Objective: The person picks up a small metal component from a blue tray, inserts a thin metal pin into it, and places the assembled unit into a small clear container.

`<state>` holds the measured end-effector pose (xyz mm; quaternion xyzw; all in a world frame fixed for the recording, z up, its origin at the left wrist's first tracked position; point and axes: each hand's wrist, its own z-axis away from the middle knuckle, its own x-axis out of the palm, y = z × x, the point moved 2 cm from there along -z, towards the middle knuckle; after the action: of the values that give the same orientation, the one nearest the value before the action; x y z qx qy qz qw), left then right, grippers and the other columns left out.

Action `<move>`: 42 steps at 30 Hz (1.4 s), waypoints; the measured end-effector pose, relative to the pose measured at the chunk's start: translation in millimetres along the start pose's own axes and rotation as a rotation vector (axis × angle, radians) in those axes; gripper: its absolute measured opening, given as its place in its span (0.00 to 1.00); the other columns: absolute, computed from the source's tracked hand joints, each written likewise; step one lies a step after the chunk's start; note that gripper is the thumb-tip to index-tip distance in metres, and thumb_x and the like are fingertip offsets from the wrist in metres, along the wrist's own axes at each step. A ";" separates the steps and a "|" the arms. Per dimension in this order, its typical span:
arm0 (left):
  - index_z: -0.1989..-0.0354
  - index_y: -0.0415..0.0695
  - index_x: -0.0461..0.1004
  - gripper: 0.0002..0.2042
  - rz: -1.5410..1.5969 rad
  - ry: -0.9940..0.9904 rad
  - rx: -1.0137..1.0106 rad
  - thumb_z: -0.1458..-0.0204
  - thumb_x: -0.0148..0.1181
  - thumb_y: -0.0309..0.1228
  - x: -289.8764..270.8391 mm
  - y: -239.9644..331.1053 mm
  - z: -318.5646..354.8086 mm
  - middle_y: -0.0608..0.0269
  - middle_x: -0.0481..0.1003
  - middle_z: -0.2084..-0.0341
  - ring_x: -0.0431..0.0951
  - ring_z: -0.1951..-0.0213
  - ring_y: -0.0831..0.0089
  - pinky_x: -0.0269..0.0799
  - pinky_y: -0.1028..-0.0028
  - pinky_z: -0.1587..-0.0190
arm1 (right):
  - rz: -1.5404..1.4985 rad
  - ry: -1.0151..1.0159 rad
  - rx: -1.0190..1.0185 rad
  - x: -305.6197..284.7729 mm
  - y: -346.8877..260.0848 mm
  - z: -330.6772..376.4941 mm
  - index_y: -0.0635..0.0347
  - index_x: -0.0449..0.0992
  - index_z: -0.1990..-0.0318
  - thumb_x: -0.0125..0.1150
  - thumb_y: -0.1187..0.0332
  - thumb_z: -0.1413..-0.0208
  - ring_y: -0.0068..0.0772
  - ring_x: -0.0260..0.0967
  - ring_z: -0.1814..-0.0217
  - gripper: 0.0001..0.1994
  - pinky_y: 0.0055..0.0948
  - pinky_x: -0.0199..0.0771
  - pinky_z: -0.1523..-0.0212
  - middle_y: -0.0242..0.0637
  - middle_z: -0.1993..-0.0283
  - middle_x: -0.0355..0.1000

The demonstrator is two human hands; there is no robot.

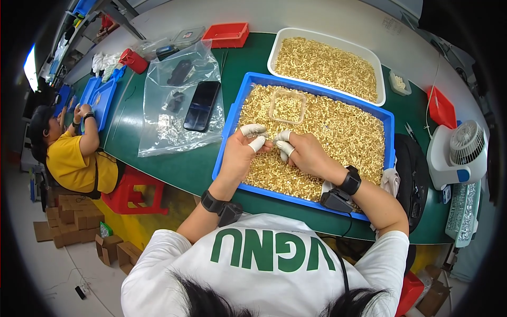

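Note:
Over a blue tray [311, 196] filled with small brass-coloured metal pieces [338, 142], both my hands meet at the fingertips. My left hand [244, 148] is closed in a pinch, white finger cots on its thumb and finger. From the other side my right hand [303, 150] pinches too, its fingertips also covered in white cots. Something tiny and brass-coloured seems to sit between the fingertips, too small to make out fully. Just beyond the hands, a small clear box [288, 105] holding more of the brass pieces lies on the heap.
A white tub [273, 55] of similar pieces stands behind the tray. Left lie a clear plastic bag [158, 127] and a black phone [202, 105]. Rightward are a black bag [412, 174], tweezers [410, 132] and a white fan [458, 153]. A co-worker in yellow [79, 164] sits far left.

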<state>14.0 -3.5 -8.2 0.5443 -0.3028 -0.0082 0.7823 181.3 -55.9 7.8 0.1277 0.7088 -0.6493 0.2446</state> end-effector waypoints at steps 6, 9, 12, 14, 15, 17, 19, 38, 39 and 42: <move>0.53 0.34 0.67 0.12 -0.253 -0.050 0.140 0.47 0.51 0.17 1.7 -0.6 1.5 0.57 0.74 0.64 0.76 0.64 0.73 0.73 0.75 0.60 | -0.265 -0.092 0.200 1.2 -7.6 1.9 0.61 0.71 0.62 0.46 0.68 0.37 0.21 0.65 0.83 0.08 0.22 0.66 0.80 0.31 0.81 0.69; 0.53 0.35 0.68 0.13 -0.237 -0.074 0.147 0.47 0.52 0.17 3.7 -0.8 1.4 0.58 0.74 0.64 0.76 0.65 0.74 0.73 0.76 0.61 | -0.265 -0.102 0.164 1.9 -11.2 3.0 0.61 0.71 0.62 0.45 0.68 0.36 0.19 0.64 0.83 0.09 0.20 0.64 0.80 0.30 0.81 0.69; 0.53 0.36 0.68 0.13 -0.223 -0.063 0.150 0.48 0.54 0.18 8.6 1.0 4.0 0.59 0.74 0.65 0.75 0.66 0.74 0.72 0.76 0.62 | -0.254 -0.085 0.158 2.1 -10.0 2.5 0.61 0.71 0.62 0.45 0.68 0.37 0.19 0.64 0.83 0.09 0.20 0.64 0.80 0.30 0.80 0.69; 0.54 0.36 0.69 0.12 -0.187 0.028 0.143 0.48 0.54 0.19 12.3 6.9 4.8 0.61 0.74 0.63 0.75 0.64 0.76 0.71 0.77 0.61 | -0.241 -0.073 0.147 0.5 -8.5 0.4 0.61 0.71 0.62 0.45 0.68 0.37 0.19 0.64 0.83 0.09 0.20 0.64 0.80 0.30 0.80 0.69; 0.54 0.36 0.69 0.12 -0.168 0.073 0.139 0.47 0.55 0.20 13.0 8.6 4.8 0.61 0.74 0.63 0.75 0.64 0.77 0.71 0.78 0.60 | -0.253 -0.056 0.151 0.2 -7.9 0.4 0.62 0.71 0.62 0.46 0.68 0.37 0.19 0.64 0.83 0.09 0.20 0.65 0.80 0.30 0.80 0.69; 0.55 0.36 0.70 0.11 -0.244 0.048 0.093 0.47 0.55 0.21 8.0 6.8 2.3 0.62 0.74 0.63 0.74 0.64 0.77 0.70 0.78 0.60 | -0.277 -0.022 0.158 -0.8 -7.2 0.8 0.62 0.71 0.62 0.46 0.68 0.37 0.19 0.64 0.83 0.08 0.20 0.65 0.80 0.30 0.80 0.70; 0.56 0.37 0.71 0.10 -0.404 0.014 -0.021 0.48 0.57 0.23 -0.3 1.6 1.6 0.64 0.75 0.65 0.73 0.63 0.78 0.69 0.78 0.60 | -0.216 -0.040 0.131 1.2 -8.2 2.2 0.62 0.71 0.62 0.47 0.68 0.37 0.19 0.64 0.83 0.08 0.20 0.65 0.80 0.31 0.80 0.70; 0.58 0.41 0.73 0.14 -1.629 -0.248 0.487 0.55 0.62 0.26 8.3 11.8 8.7 0.56 0.74 0.68 0.73 0.64 0.61 0.68 0.71 0.59 | -0.522 0.158 0.410 -22.6 15.0 -6.5 0.65 0.67 0.50 0.44 0.68 0.36 0.14 0.61 0.83 0.12 0.14 0.60 0.82 0.30 0.78 0.69; 0.58 0.41 0.74 0.14 -1.656 -0.289 0.442 0.55 0.62 0.26 7.4 10.1 8.1 0.55 0.74 0.69 0.72 0.65 0.59 0.68 0.70 0.60 | -0.484 0.098 0.393 -22.9 12.1 -7.4 0.64 0.67 0.50 0.44 0.68 0.36 0.15 0.61 0.83 0.12 0.15 0.60 0.82 0.30 0.78 0.69; 0.60 0.40 0.74 0.11 -1.483 -0.231 0.388 0.54 0.62 0.26 3.1 5.7 5.1 0.58 0.74 0.71 0.72 0.68 0.63 0.68 0.71 0.63 | -0.410 -0.022 0.360 -20.4 7.4 -8.1 0.63 0.67 0.50 0.45 0.68 0.37 0.16 0.62 0.82 0.12 0.18 0.61 0.81 0.30 0.77 0.70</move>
<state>12.3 -6.5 -0.8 0.7276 0.0650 -0.5333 0.4266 200.8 -44.2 12.3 0.0160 0.5903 -0.8021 0.0892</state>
